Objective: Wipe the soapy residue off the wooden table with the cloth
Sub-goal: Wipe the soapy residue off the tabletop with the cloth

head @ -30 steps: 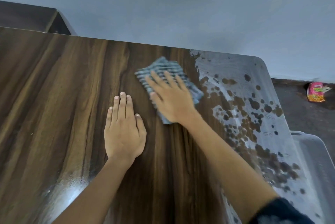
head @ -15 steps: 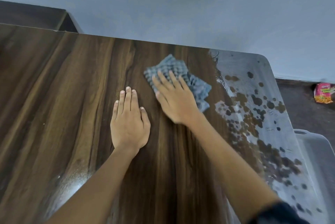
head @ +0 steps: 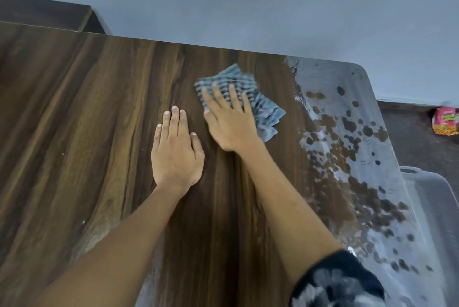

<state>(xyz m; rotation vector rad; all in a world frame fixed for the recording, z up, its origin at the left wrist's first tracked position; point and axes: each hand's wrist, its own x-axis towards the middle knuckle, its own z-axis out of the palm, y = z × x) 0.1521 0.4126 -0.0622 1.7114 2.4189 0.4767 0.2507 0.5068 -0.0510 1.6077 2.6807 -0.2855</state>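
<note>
Cloth [head: 258, 105], blue checked: being pressed flat under the straight fingers of the right hand [head: 229, 123], just right of the left hand [head: 176, 152], which is being laid flat, fingers extended, on the bench [head: 74, 120]. Soapy residue [head: 347, 147] is being shown along the bench's right side. Grey wall [head: 248, 3] behind.

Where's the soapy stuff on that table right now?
In the head view, the soapy residue covers the right end of the wooden table, just right of the cloth under the right hand.
</note>
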